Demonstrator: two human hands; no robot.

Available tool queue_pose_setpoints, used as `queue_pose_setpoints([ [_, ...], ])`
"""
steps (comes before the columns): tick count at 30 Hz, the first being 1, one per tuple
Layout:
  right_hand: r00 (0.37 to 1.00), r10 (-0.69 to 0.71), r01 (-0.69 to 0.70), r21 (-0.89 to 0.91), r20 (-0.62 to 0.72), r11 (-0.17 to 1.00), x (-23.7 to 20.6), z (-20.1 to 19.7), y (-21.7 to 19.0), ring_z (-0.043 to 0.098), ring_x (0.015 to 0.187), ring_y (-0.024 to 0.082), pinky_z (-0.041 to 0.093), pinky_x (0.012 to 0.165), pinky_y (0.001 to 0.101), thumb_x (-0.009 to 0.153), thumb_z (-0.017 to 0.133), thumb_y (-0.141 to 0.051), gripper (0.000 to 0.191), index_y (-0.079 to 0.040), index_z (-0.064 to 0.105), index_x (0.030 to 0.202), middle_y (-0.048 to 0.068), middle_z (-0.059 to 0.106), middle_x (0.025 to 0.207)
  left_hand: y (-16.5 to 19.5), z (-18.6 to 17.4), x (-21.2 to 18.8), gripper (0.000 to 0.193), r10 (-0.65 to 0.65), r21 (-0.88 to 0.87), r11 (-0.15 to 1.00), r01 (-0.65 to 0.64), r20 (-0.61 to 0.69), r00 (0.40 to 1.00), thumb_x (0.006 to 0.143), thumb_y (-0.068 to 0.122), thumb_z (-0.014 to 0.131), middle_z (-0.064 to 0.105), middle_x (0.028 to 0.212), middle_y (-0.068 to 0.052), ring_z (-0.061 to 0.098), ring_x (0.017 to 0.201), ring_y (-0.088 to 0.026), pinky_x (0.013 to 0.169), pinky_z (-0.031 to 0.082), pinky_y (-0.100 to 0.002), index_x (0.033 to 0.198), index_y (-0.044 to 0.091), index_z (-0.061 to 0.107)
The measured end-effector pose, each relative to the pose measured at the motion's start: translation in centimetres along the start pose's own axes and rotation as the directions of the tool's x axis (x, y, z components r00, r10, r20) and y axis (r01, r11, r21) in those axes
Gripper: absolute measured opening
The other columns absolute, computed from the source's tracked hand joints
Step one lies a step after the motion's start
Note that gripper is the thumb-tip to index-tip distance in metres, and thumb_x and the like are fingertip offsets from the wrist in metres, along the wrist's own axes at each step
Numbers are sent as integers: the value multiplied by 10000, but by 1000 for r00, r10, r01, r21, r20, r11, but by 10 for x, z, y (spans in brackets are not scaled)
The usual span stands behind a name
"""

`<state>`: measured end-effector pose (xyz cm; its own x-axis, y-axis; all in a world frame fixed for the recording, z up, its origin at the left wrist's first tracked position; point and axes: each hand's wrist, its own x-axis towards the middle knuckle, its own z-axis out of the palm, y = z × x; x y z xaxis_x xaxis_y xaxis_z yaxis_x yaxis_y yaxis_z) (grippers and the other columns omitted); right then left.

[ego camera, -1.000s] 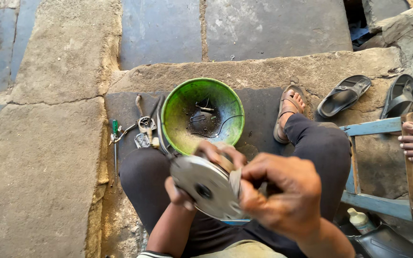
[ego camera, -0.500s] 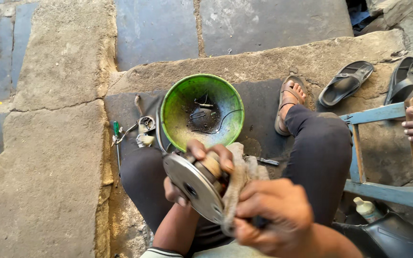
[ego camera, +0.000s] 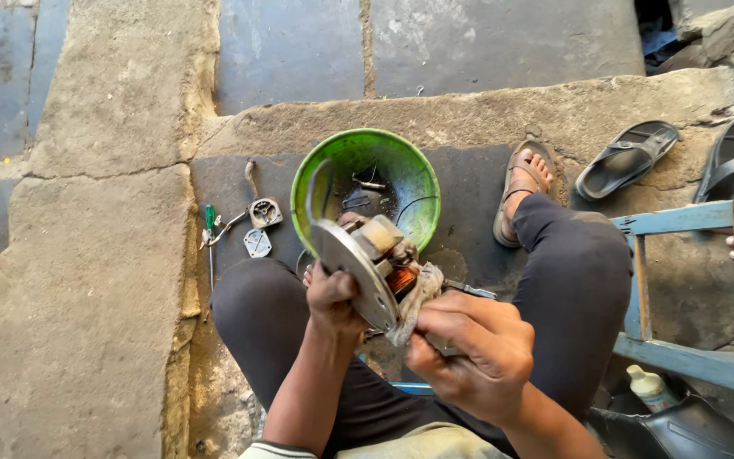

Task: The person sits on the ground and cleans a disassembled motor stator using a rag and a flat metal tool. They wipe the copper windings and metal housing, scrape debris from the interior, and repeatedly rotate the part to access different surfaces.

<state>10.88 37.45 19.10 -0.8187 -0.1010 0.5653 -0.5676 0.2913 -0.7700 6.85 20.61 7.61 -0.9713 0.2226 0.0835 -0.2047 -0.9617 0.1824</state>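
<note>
Open-air repair spot on a stone pavement.

I sit on big worn stone slabs (ego camera: 112, 280) with a dark mat (ego camera: 239, 183) spread under me as my bench. A green bowl (ego camera: 365, 183) holds loose wires and parts, a green-handled screwdriver (ego camera: 210, 223) and small metal plates (ego camera: 258, 242) lie beside it, sandals (ego camera: 626, 158) are left on the ground, and a blue wooden frame (ego camera: 681, 289) stands just to my right.

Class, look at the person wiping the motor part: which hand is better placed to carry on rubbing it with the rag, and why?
The right hand: it already grips the rag against the motor part. The left hand is occupied steadying the part's round plate.
</note>
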Motion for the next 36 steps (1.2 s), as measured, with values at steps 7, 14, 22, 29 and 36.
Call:
queue_pose_setpoints([
  [7,998,63,-63,-38,20,997,1,5,-13,714,643,166,577,616,262,789,751,10,113,5,680,876,92,702,771,11,-17,8,782,-59,166,985,48,58,997,698,86,933,693,1139,-207,719,1013,-302,912,610,-444,1341,-108,532],
  [14,997,81,-80,-93,6,992,35,-5,-19,721,664,128,567,620,257,832,733,14,69,22,712,897,96,722,791,17,-5,-7,748,-72,685,727,-55,155,985,632,190,982,711,1147,-188,699,1048,-242,966,564,-368,1231,-109,647],
  [22,908,418,-201,878,1,434,6,5,9,691,795,212,588,743,364,975,730,-79,136,50,689,994,167,697,942,3,-5,-7,738,-133,173,977,126,29,991,673,93,941,696,1100,-225,720,954,-305,867,618,-439,1277,-113,572],
  [29,954,300,-65,960,-21,272,-16,-3,28,628,847,217,545,775,339,1070,728,-151,230,69,667,1051,192,675,902,5,-1,-5,759,-156,31,987,155,34,987,652,59,916,681,1117,-241,723,983,-322,897,615,-437,1285,-137,546],
  [36,951,310,-178,795,-13,580,-23,2,16,670,871,231,556,803,331,1026,782,-121,238,88,673,1061,231,718,971,7,-5,0,757,-153,61,987,148,86,985,650,75,932,700,1099,-234,726,972,-298,900,610,-423,1275,-146,566],
])
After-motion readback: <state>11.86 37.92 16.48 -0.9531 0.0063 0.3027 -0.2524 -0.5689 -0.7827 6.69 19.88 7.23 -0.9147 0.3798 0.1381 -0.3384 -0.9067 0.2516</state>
